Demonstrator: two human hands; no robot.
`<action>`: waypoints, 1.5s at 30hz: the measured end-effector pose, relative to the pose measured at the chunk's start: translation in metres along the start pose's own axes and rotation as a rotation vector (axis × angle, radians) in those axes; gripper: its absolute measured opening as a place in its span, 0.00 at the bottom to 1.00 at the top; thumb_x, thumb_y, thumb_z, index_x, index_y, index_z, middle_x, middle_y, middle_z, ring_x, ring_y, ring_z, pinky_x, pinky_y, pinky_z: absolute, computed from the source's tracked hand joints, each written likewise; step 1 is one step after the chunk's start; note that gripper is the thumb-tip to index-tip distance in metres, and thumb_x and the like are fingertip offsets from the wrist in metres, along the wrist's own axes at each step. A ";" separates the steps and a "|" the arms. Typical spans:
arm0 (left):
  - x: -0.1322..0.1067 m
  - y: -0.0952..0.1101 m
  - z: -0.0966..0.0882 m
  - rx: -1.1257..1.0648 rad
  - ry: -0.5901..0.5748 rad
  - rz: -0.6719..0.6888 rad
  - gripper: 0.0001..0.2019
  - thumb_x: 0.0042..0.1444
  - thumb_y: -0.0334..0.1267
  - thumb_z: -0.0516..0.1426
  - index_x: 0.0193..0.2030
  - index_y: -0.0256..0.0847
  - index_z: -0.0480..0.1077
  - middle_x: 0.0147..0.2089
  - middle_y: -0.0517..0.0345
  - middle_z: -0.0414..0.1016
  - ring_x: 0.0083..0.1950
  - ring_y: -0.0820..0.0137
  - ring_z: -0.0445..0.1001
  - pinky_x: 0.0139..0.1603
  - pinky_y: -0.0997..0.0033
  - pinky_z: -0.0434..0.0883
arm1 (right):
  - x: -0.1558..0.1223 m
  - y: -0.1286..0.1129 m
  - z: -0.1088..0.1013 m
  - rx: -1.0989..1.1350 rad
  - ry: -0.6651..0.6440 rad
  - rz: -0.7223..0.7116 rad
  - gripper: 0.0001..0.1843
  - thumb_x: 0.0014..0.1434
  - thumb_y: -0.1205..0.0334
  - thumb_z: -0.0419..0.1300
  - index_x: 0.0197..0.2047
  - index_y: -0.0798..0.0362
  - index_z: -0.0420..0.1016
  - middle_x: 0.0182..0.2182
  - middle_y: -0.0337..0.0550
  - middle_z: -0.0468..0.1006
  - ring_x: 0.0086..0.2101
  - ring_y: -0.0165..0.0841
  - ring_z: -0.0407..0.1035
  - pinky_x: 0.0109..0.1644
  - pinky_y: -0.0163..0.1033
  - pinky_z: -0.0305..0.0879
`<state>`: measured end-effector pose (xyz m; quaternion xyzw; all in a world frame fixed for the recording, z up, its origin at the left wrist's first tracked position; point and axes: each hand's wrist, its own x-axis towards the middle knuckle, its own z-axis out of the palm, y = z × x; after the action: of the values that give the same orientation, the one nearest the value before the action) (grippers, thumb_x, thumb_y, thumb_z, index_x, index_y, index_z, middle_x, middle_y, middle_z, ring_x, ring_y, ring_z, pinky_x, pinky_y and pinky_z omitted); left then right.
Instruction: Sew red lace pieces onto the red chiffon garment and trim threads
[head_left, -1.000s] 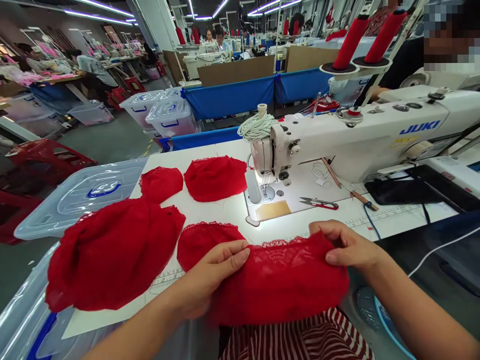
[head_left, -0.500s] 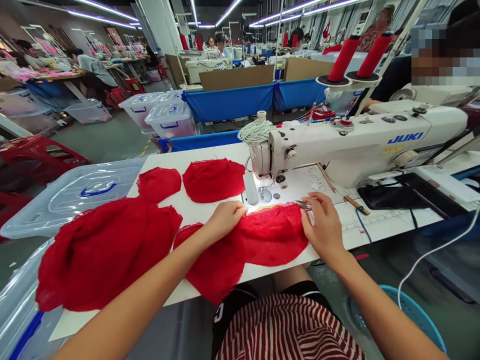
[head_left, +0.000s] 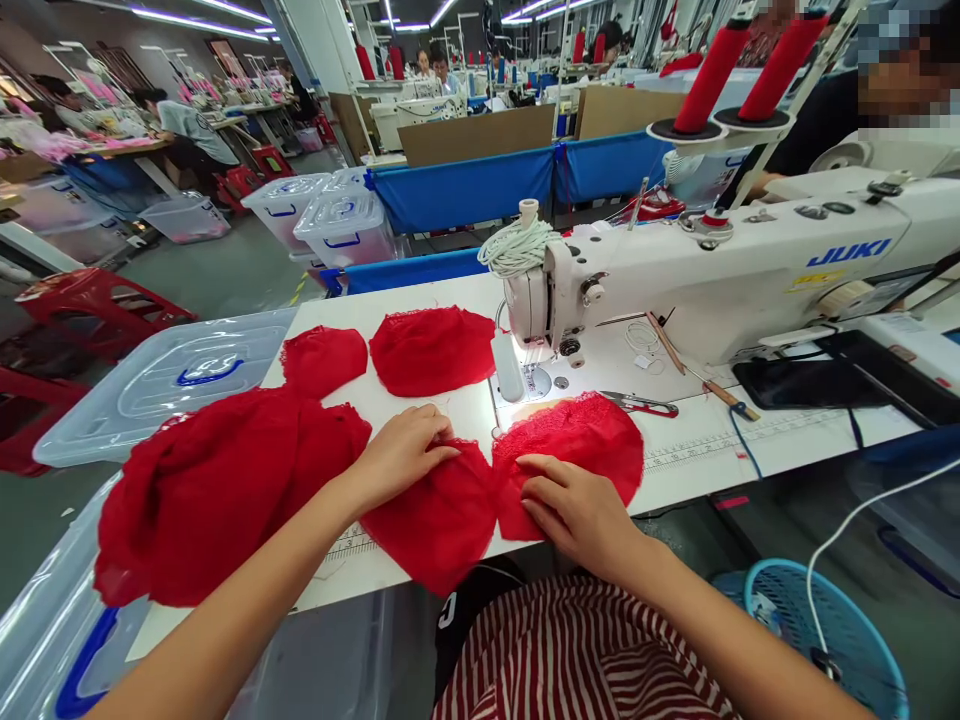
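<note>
The left hand (head_left: 405, 450) bends over the upper edge of a red cloth piece (head_left: 446, 520); whether it pinches that edge I cannot tell. The right hand (head_left: 581, 505), fingers loosely spread, lies on a lace-edged red piece (head_left: 589, 435) to the left hand's right. Snips (head_left: 651, 406) lie beyond the right hand, and a red heap (head_left: 217, 490) sits left of the left hand.

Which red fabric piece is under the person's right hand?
The rightmost red fabric piece, closest to the snips; the other red pieces all lie farther left.
</note>
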<state>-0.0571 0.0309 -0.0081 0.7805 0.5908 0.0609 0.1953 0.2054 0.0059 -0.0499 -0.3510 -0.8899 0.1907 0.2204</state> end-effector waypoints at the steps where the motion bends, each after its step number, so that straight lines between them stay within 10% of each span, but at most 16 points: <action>1: 0.002 -0.001 0.002 -0.014 0.007 0.024 0.09 0.59 0.41 0.51 0.31 0.41 0.66 0.34 0.55 0.70 0.38 0.62 0.69 0.38 0.64 0.64 | 0.000 0.000 0.000 -0.015 -0.004 -0.001 0.10 0.65 0.64 0.51 0.39 0.52 0.73 0.54 0.47 0.73 0.46 0.40 0.73 0.42 0.44 0.73; 18: 0.010 -0.012 0.013 -0.034 0.071 0.213 0.12 0.64 0.38 0.48 0.49 0.41 0.68 0.46 0.52 0.74 0.48 0.62 0.71 0.52 0.60 0.67 | -0.006 0.008 -0.006 -0.211 0.027 -0.053 0.07 0.63 0.62 0.54 0.38 0.53 0.71 0.54 0.51 0.73 0.39 0.40 0.75 0.33 0.43 0.72; 27: 0.000 0.007 0.025 0.186 0.318 0.222 0.16 0.65 0.33 0.44 0.50 0.39 0.70 0.47 0.49 0.75 0.49 0.60 0.72 0.52 0.55 0.69 | -0.016 0.034 -0.039 -0.013 0.563 0.108 0.09 0.64 0.68 0.51 0.41 0.51 0.72 0.37 0.46 0.77 0.40 0.35 0.73 0.45 0.42 0.72; 34: 0.001 0.003 0.022 0.093 0.301 0.154 0.16 0.64 0.35 0.44 0.50 0.40 0.70 0.49 0.49 0.75 0.50 0.60 0.72 0.53 0.54 0.69 | -0.018 0.027 -0.016 -0.226 0.112 0.166 0.10 0.63 0.62 0.51 0.45 0.50 0.72 0.41 0.47 0.76 0.34 0.35 0.73 0.25 0.34 0.65; 41: -0.018 0.027 0.015 -0.428 0.175 -0.096 0.20 0.64 0.50 0.44 0.41 0.42 0.72 0.36 0.54 0.77 0.40 0.62 0.75 0.44 0.60 0.72 | 0.001 0.013 -0.003 0.522 0.413 0.382 0.07 0.62 0.59 0.54 0.35 0.52 0.71 0.29 0.41 0.74 0.28 0.31 0.68 0.31 0.35 0.66; 45: -0.027 0.051 0.017 -1.039 -0.004 -0.275 0.27 0.63 0.56 0.43 0.61 0.42 0.58 0.40 0.51 0.77 0.38 0.65 0.77 0.41 0.64 0.74 | 0.016 -0.018 0.009 0.905 0.570 0.466 0.08 0.61 0.56 0.56 0.36 0.51 0.69 0.27 0.38 0.72 0.26 0.29 0.67 0.28 0.33 0.66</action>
<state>-0.0140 -0.0101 -0.0014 0.4963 0.5793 0.3175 0.5633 0.1801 0.0034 -0.0439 -0.4459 -0.5248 0.4935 0.5313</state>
